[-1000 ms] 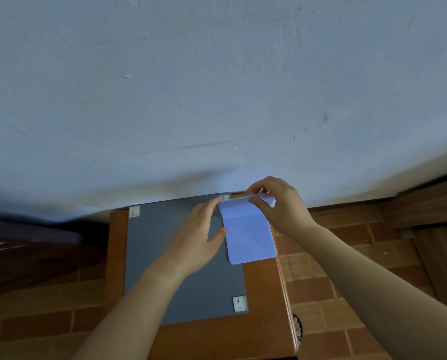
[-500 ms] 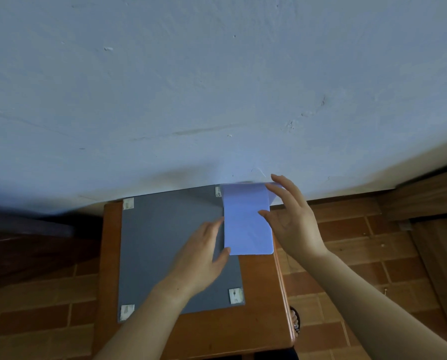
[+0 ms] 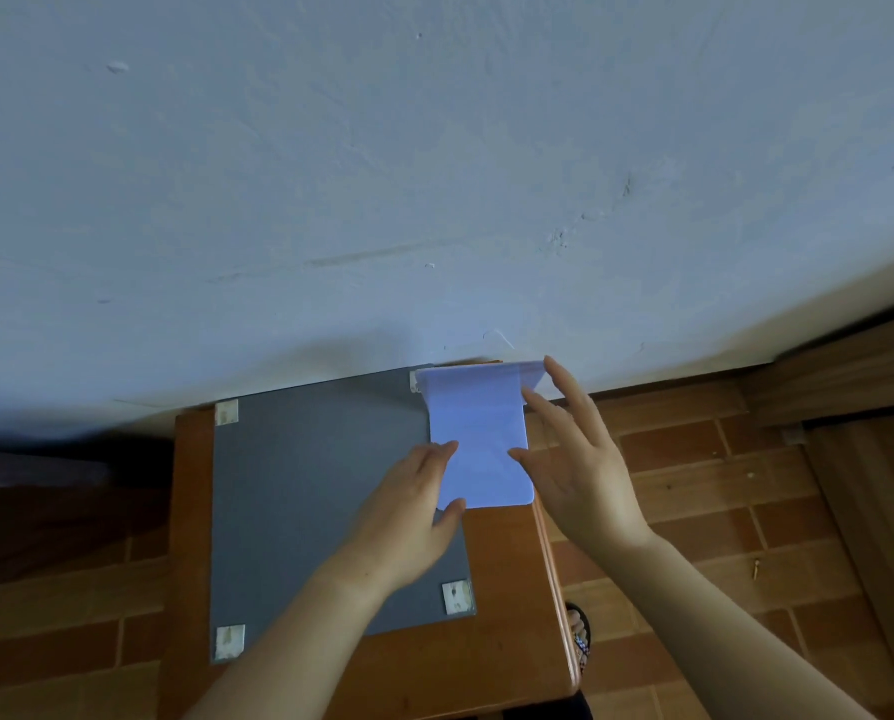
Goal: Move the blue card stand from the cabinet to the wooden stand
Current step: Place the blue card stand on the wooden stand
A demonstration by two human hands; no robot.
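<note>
The blue card stand (image 3: 478, 439) rests on the wooden stand (image 3: 507, 605), at its far right corner against the wall, its top flap bent back. My left hand (image 3: 408, 517) lies flat with spread fingers at the card stand's left edge, thumb touching its lower left corner. My right hand (image 3: 574, 459) hovers open just to its right, fingers apart, holding nothing.
A grey sheet (image 3: 320, 501) taped at its corners covers most of the wooden stand's top. A pale blue wall (image 3: 434, 174) rises right behind. Brick floor (image 3: 704, 491) lies to the right, with a wooden cabinet edge (image 3: 850, 366) at far right. A sandalled foot (image 3: 580, 634) shows below.
My right hand has let go of the card stand's top flap and moved off to the right, opening. The card stand now sits on the wooden stand; my left hand slid beside it.
</note>
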